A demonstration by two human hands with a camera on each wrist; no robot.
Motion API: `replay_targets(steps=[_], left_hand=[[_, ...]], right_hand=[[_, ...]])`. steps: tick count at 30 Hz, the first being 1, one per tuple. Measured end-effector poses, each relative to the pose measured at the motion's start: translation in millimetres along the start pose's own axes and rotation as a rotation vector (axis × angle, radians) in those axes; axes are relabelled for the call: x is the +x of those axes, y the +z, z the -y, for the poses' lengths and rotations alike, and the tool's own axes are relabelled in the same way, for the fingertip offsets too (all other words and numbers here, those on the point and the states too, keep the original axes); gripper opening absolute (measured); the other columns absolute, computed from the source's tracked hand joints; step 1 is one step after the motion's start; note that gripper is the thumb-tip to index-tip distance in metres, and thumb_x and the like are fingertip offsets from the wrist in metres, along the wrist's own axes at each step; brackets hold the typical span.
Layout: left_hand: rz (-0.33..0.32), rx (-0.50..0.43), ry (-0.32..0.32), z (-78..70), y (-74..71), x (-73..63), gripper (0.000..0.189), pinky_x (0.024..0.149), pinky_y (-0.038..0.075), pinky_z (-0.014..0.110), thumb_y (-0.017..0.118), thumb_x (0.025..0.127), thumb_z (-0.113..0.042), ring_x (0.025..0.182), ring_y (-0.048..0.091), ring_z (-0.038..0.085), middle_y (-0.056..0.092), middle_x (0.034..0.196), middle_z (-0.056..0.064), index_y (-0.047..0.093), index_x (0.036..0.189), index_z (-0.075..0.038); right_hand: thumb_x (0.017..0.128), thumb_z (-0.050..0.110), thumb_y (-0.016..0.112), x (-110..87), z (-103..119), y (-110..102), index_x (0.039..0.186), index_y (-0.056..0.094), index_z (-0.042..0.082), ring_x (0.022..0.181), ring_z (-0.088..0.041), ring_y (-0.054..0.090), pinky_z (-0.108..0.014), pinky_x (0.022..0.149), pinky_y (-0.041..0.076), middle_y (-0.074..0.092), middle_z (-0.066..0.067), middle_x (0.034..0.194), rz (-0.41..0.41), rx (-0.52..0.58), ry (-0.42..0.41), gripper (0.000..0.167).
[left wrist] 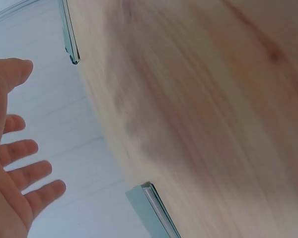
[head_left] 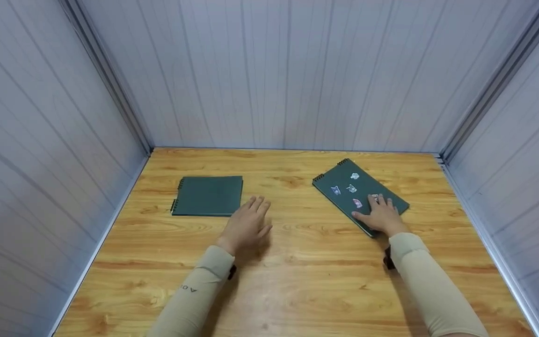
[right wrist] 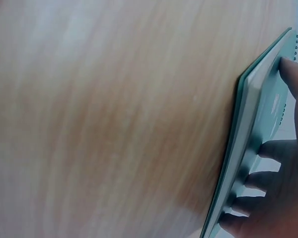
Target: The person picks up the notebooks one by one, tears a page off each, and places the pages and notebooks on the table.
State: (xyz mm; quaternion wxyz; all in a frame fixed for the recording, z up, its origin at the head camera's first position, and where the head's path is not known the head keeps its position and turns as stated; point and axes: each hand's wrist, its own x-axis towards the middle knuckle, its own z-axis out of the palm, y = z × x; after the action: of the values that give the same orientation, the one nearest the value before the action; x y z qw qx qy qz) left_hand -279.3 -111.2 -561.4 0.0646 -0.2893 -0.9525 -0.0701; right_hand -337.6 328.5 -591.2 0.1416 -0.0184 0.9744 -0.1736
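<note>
On the right of the table in the head view lies a dark green spiral notebook [head_left: 339, 204] set at an angle, with several small stickers on its cover. My right hand [head_left: 382, 215] rests on its near right part, fingers spread over the cover. In the right wrist view the fingertips meet the cover of this notebook [right wrist: 253, 99]. A second green spiral notebook [head_left: 208, 196], with a plain cover, lies squarely on the left. Just off its near right corner, my left hand [head_left: 247, 223] hovers above the table with straight fingers, holding nothing.
The wood-grain table [head_left: 293, 281] is bounded by a pale panelled wall [head_left: 269, 75] at the back and by a left wall [head_left: 40, 154] and a right wall [head_left: 522, 154]. Bare wood shows between the two notebooks.
</note>
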Motion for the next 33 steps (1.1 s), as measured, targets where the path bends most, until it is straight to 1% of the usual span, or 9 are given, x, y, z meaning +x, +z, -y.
replay_targets(steps=[5, 8, 12, 15, 19, 23, 27, 33], left_hand=[[0.039, 0.023, 0.048, -3.3, 1.3, 11.0, 0.06, 0.131, 0.036, 0.049, 0.062, 0.112, -0.032, 0.158, 0.045, 0.039, 0.049, 0.167, 0.023, 0.049, 0.161, -0.001], [0.083, 0.006, 0.047, -5.8, 1.7, 18.1, 0.06, 0.132, 0.034, 0.048, 0.058, 0.113, -0.033, 0.16, 0.042, 0.037, 0.045, 0.17, 0.021, 0.045, 0.164, -0.003], [0.122, 0.017, 0.048, -9.5, 2.3, 27.9, 0.06, 0.133, 0.032, 0.046, 0.053, 0.115, -0.034, 0.161, 0.04, 0.035, 0.042, 0.172, 0.019, 0.042, 0.166, -0.005], [0.136, 0.018, 0.056, -13.5, 3.4, 35.5, 0.059, 0.132, 0.034, 0.046, 0.053, 0.115, -0.034, 0.16, 0.042, 0.036, 0.043, 0.172, 0.019, 0.043, 0.166, -0.006], [0.163, -0.007, 0.06, -20.4, 5.8, 45.5, 0.059, 0.131, 0.035, 0.048, 0.053, 0.115, -0.034, 0.16, 0.042, 0.037, 0.043, 0.172, 0.019, 0.043, 0.166, -0.007], [0.176, 0.02, 0.079, -27.2, 10.3, 53.9, 0.059, 0.131, 0.036, 0.047, 0.052, 0.115, -0.035, 0.16, 0.043, 0.037, 0.044, 0.172, 0.018, 0.044, 0.166, -0.006], [0.184, 0.057, 0.101, -31.7, 17.6, 58.5, 0.058, 0.131, 0.037, 0.047, 0.053, 0.115, -0.037, 0.158, 0.045, 0.037, 0.047, 0.17, 0.018, 0.047, 0.164, -0.007], [0.206, 0.05, 0.074, -35.2, 27.6, 58.6, 0.059, 0.128, 0.041, 0.048, 0.057, 0.113, -0.04, 0.158, 0.045, 0.037, 0.047, 0.169, 0.017, 0.05, 0.163, -0.009]], right_hand=[[0.103, 0.073, 0.054, -1.0, 3.4, 1.1, 0.17, 0.02, -0.006, 0.159, -0.069, 0.001, -0.079, 0.128, 0.01, 0.006, -0.042, 0.174, 0.003, -0.008, -0.014, 0.11], [0.102, 0.074, 0.055, -2.3, 5.5, 2.4, 0.17, 0.021, -0.005, 0.159, -0.068, 0.002, -0.078, 0.128, 0.011, 0.007, -0.042, 0.174, 0.005, -0.022, -0.023, 0.11], [0.101, 0.073, 0.057, -5.0, 8.5, 4.9, 0.171, 0.022, -0.004, 0.16, -0.067, 0.004, -0.077, 0.129, 0.011, 0.009, -0.04, 0.175, 0.005, -0.036, -0.051, 0.109], [0.101, 0.072, 0.059, -7.8, 11.6, 8.0, 0.17, 0.025, -0.004, 0.16, -0.067, 0.007, -0.077, 0.129, 0.013, 0.013, -0.04, 0.175, 0.005, -0.043, -0.079, 0.108], [0.101, 0.072, 0.06, -11.4, 16.8, 13.3, 0.17, 0.027, -0.003, 0.159, -0.068, 0.009, -0.078, 0.128, 0.015, 0.015, -0.04, 0.174, 0.012, -0.053, -0.114, 0.107], [0.1, 0.072, 0.061, -14.4, 22.7, 18.2, 0.17, 0.028, 0.0, 0.161, -0.065, 0.008, -0.077, 0.129, 0.013, 0.016, -0.036, 0.176, 0.019, -0.051, -0.146, 0.105], [0.099, 0.07, 0.064, -18.8, 29.8, 22.7, 0.171, 0.031, 0.002, 0.162, -0.063, 0.01, -0.076, 0.129, 0.014, 0.017, -0.034, 0.177, 0.028, -0.059, -0.194, 0.104], [0.098, 0.07, 0.068, -27.1, 41.3, 29.9, 0.172, 0.031, 0.008, 0.164, -0.06, 0.011, -0.073, 0.131, 0.016, 0.018, -0.029, 0.179, 0.057, -0.07, -0.258, 0.104]])
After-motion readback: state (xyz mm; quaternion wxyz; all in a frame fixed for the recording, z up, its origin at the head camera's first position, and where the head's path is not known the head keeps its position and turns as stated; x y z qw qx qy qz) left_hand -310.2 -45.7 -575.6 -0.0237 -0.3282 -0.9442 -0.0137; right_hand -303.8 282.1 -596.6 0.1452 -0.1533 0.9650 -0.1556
